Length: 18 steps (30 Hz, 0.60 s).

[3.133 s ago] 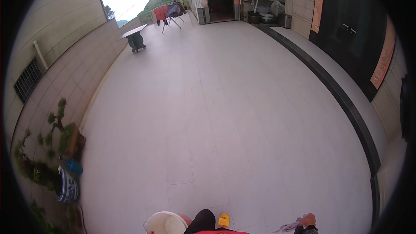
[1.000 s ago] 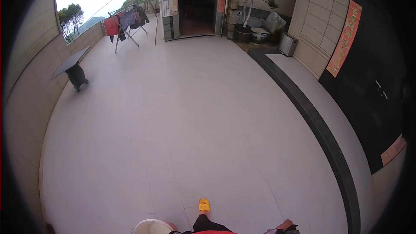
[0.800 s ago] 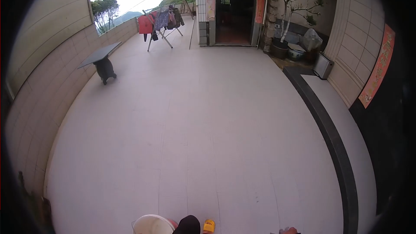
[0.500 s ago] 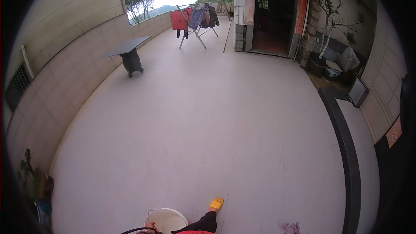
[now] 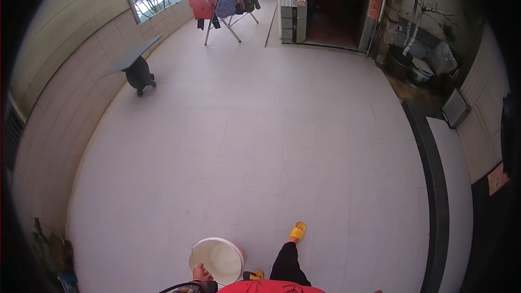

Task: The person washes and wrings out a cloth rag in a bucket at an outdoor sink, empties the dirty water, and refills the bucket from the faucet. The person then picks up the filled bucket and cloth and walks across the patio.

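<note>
My left hand (image 5: 202,273) is closed at the left rim of a white bucket (image 5: 227,255), where its thin wire handle (image 5: 192,253) comes down to my fingers. The bucket's mouth faces up at me, and its pale inside shows. A dark curved cord or strap (image 5: 176,286) runs beside my left wrist. My right hand does not show; only a tiny pale sliver, too small to name, touches the bottom edge at the right.
My feet wear yellow slippers (image 5: 298,231) on the pale tiled floor (image 5: 244,146). A dark pedestal table (image 5: 140,74) stands by the left wall. Farther off are a clothes rack (image 5: 222,11) with garments and a doorway (image 5: 335,8). A dark raised edge (image 5: 434,211) and potted tree (image 5: 401,62) lie right.
My view has tipped down and shifted forward, so the bucket and my left hand sit higher in it. A second slipper now shows. The pinkish cloth at the lower right has left view.
</note>
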{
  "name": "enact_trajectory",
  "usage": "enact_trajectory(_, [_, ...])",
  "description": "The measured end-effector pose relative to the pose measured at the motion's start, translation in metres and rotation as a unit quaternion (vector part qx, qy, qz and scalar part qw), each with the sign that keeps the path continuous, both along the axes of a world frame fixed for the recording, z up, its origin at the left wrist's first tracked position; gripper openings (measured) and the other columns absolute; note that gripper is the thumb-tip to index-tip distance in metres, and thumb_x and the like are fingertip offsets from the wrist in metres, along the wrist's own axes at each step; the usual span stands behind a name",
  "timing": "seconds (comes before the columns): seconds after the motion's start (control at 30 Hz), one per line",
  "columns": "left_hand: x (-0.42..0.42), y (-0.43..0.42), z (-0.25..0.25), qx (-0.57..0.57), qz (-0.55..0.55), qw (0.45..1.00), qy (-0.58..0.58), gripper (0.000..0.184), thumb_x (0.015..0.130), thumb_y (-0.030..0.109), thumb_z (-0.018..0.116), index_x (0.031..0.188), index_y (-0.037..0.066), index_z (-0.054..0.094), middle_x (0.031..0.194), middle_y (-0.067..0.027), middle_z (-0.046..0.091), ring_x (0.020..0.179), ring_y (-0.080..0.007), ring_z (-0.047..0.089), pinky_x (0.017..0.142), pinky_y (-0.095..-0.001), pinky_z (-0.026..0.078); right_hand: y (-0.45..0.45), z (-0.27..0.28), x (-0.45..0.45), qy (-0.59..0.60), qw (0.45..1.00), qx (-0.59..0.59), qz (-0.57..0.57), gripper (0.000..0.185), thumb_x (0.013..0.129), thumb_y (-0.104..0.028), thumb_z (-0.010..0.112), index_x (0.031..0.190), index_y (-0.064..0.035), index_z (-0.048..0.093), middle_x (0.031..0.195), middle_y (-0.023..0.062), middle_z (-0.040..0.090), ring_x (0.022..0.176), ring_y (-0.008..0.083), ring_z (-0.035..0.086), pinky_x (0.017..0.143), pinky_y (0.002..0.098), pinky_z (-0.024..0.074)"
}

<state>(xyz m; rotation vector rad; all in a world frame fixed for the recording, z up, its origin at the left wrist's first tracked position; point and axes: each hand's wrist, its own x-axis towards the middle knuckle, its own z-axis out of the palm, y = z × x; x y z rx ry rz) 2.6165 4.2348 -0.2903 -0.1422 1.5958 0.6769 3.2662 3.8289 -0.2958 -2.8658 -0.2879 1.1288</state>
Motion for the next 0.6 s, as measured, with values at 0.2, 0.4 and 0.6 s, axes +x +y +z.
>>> enact_trajectory(0.2, [0.108,0.13,0.028,0.025,-0.045,0.996,0.069,0.044,0.086,0.035,0.042,0.052,0.019,0.019,0.041,0.0024,0.013,0.034,-0.0154,0.014,0.038,-0.0339,0.015,0.175,0.064,0.087,0.021,0.991,-0.124,-0.046,0.035,0.058,-0.02,0.071,0.078,0.0062,0.063,0.088,0.0245,0.063,0.086,0.0365,0.062,0.076,0.0384,0.0495])
enact_trajectory(0.4, [0.191,0.263,0.026,-0.02,-0.045,0.998,0.025,0.046,0.087,0.034,0.04,0.05,0.019,0.016,0.041,0.0013,0.013,0.033,-0.0169,0.015,0.038,-0.035,0.017,0.35,0.084,0.229,-0.049,0.99,-0.129,0.027,0.031,0.068,-0.017,0.059,0.093,0.0021,0.061,0.099,0.0228,0.061,0.097,0.0357,0.058,0.083,0.04,0.0473])
enact_trajectory(0.6, [0.32,0.442,-0.003,-0.046,-0.115,0.991,0.039,0.047,0.086,0.033,0.041,0.049,0.019,0.016,0.04,0.0013,0.014,0.034,-0.0175,0.017,0.04,-0.0374,0.022,0.526,0.103,0.365,-0.052,0.993,-0.102,0.021,0.034,0.065,-0.015,0.058,0.093,0.0045,0.061,0.098,0.0262,0.059,0.098,0.0371,0.057,0.083,0.0404,0.0468])
